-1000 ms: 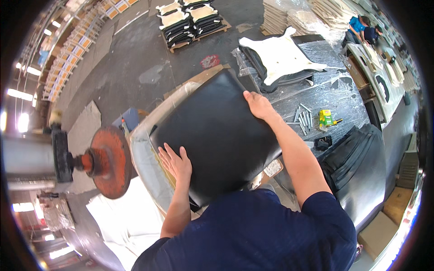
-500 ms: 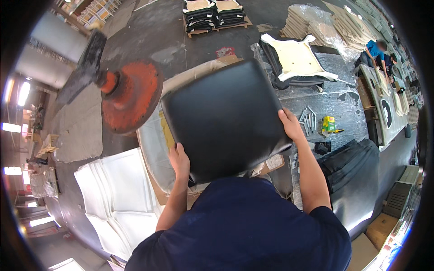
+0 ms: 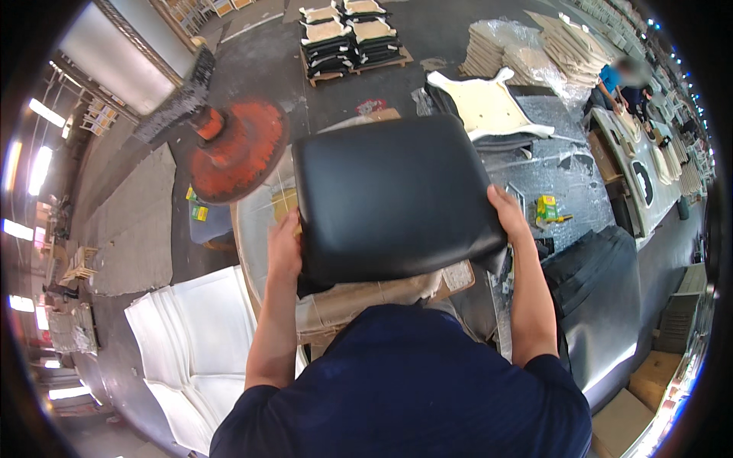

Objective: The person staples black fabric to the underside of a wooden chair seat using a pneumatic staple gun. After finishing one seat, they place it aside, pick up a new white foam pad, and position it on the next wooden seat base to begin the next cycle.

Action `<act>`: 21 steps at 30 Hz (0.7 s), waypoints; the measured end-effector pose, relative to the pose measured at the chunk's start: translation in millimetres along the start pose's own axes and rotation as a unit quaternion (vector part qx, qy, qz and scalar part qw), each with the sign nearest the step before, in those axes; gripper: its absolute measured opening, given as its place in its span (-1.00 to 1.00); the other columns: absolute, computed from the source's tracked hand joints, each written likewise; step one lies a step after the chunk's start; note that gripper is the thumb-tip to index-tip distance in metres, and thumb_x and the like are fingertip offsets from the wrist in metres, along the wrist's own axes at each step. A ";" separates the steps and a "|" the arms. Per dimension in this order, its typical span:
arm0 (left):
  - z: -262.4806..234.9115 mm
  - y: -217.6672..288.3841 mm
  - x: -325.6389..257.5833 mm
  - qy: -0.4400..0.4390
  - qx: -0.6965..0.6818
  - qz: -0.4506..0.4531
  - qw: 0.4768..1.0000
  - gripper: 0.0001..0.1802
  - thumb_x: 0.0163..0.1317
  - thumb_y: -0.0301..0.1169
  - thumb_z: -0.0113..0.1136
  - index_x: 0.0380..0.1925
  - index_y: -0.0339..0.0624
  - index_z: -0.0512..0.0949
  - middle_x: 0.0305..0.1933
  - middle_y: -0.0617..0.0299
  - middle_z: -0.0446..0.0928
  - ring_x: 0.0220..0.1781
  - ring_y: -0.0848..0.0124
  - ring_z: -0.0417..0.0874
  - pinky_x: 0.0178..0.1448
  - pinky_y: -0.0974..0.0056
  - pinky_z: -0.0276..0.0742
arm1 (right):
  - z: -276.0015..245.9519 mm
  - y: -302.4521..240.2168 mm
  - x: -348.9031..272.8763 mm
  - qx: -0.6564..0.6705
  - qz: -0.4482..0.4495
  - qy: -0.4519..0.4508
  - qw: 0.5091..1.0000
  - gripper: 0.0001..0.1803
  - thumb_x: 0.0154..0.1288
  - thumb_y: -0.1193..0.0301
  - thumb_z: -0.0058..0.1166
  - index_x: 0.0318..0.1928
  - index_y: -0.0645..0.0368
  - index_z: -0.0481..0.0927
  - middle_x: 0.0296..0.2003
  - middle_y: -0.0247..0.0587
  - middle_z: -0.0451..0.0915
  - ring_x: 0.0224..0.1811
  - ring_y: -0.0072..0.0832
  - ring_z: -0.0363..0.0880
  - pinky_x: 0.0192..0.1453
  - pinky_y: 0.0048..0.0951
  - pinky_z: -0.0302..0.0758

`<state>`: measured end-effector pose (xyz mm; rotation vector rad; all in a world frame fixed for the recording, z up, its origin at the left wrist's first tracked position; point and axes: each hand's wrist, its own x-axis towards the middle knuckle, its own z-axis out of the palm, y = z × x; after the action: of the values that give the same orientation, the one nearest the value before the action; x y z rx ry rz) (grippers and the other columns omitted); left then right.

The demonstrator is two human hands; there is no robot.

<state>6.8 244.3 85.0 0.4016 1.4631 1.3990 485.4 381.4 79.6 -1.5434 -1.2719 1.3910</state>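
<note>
Head view: cushion (image 3: 397, 200) between hands (image 3: 285, 248) (image 3: 510, 215)

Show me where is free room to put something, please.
Free: the wrapped table between the cream-topped stack and the green-yellow box; dark floor between the red disc and the pallet stacks. Crowded: the table's near side, under black sheets; between left hand and right hand, the black cushion.
</note>
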 end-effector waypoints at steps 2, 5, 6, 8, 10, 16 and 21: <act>-10.0 -10.3 -10.7 -0.019 -0.061 -0.030 0.997 -0.52 0.75 -0.19 0.09 0.47 -0.20 0.61 0.30 0.12 0.71 0.23 0.29 0.74 0.28 0.13 0.71 | 0.8 12.7 -5.2 -0.049 -0.002 -0.004 0.999 0.01 0.62 -0.15 0.26 0.66 0.44 0.33 0.53 0.24 0.53 0.57 -0.14 0.53 0.66 -0.25 0.38; -17.4 -45.0 -20.7 -0.019 -0.053 -0.057 0.997 -0.46 0.74 -0.15 0.12 0.48 -0.31 0.54 0.27 0.06 0.70 0.20 0.28 0.75 0.26 0.13 0.71 | 5.6 37.4 -11.2 -0.126 -0.033 0.005 0.991 0.04 0.61 -0.25 0.20 0.65 0.40 0.33 0.51 0.34 0.54 0.60 -0.03 0.52 0.64 -0.17 0.40; -16.9 -52.6 -24.9 -0.004 -0.040 -0.063 0.997 -0.42 0.73 -0.14 0.14 0.50 -0.37 0.51 0.26 0.04 0.70 0.19 0.27 0.76 0.24 0.14 0.72 | 17.1 41.8 -16.7 -0.169 -0.013 0.024 0.985 0.03 0.63 -0.29 0.11 0.66 0.38 0.33 0.51 0.39 0.52 0.61 0.06 0.50 0.65 -0.12 0.39; 4.3 -68.5 -33.2 0.041 0.115 0.029 0.992 -0.32 0.71 -0.06 0.15 0.53 -0.41 0.43 0.32 -0.07 0.66 0.31 0.12 0.72 0.36 0.05 0.66 | 26.7 46.5 -21.5 -0.232 0.021 0.051 0.971 0.01 0.67 -0.34 -0.05 0.65 0.32 0.35 0.49 0.46 0.51 0.61 0.21 0.47 0.65 -0.05 0.39; 19.4 -75.8 -36.7 0.130 0.318 0.091 0.935 -0.16 0.67 0.10 0.15 0.56 -0.45 0.33 0.41 -0.29 0.60 0.45 -0.13 0.63 0.55 -0.08 0.49 | 31.8 48.7 -19.4 -0.261 0.047 0.055 0.963 -0.02 0.70 -0.36 -0.18 0.64 0.26 0.39 0.46 0.50 0.53 0.59 0.30 0.45 0.62 0.01 0.41; 20.1 -79.2 -29.7 0.175 0.302 0.021 0.937 -0.12 0.73 0.19 -0.03 0.50 -0.54 0.43 0.37 -0.33 0.66 0.47 -0.10 0.66 0.56 -0.02 0.48 | 23.8 57.3 -6.3 -0.128 0.091 0.059 0.986 0.03 0.76 -0.34 -0.32 0.41 0.55 0.57 0.29 0.41 0.70 0.40 0.13 0.66 0.50 -0.04 0.49; 20.2 -78.4 -18.6 0.148 0.032 -0.089 0.984 -0.08 0.78 0.22 -0.19 0.46 -0.60 0.49 0.41 -0.16 0.67 0.44 0.12 0.69 0.55 0.13 0.55 | 11.8 55.1 10.7 -0.055 0.177 0.082 0.979 0.12 0.70 -0.45 -0.31 0.48 0.49 0.55 0.40 0.26 0.63 0.44 -0.13 0.62 0.53 -0.12 0.48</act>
<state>62.1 219.3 28.2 0.1006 1.7428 1.3097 484.9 374.8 22.7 -1.9915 -1.0227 1.3875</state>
